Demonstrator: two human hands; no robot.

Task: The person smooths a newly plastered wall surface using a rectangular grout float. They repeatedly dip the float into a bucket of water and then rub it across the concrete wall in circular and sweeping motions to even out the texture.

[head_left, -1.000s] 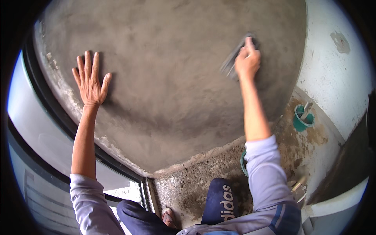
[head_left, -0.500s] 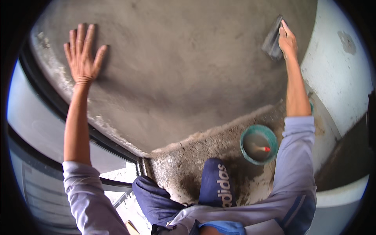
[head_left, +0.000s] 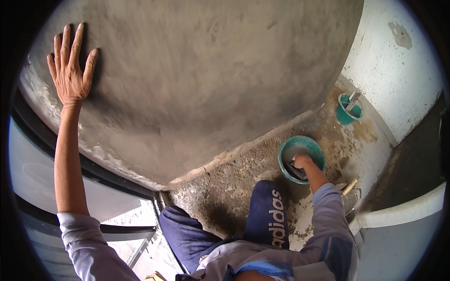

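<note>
Fingers spread, my left hand [head_left: 72, 79] lies flat against the grey plastered wall [head_left: 197, 70], at its upper left. My right hand [head_left: 303, 161] is down inside a green bucket [head_left: 320, 152] on the floor, closed around a plastering trowel [head_left: 297, 172]. The trowel's dark blade is partly hidden by the hand and the bucket's side. Greyish liquid [head_left: 291, 152] shows in the bucket. The brush seen there earlier cannot be made out now.
A smaller green bucket [head_left: 346, 116] with tools in it stands by the white wall [head_left: 379, 65] at right. A tool with a wooden handle [head_left: 349, 187] lies beside my right sleeve. A dark window frame [head_left: 103, 177] runs along the left.
My right hand has brought the trowel from the upper right of the wall down into the green bucket. My left hand stays flat on the wall. The view has shifted, showing the smaller bucket.
</note>
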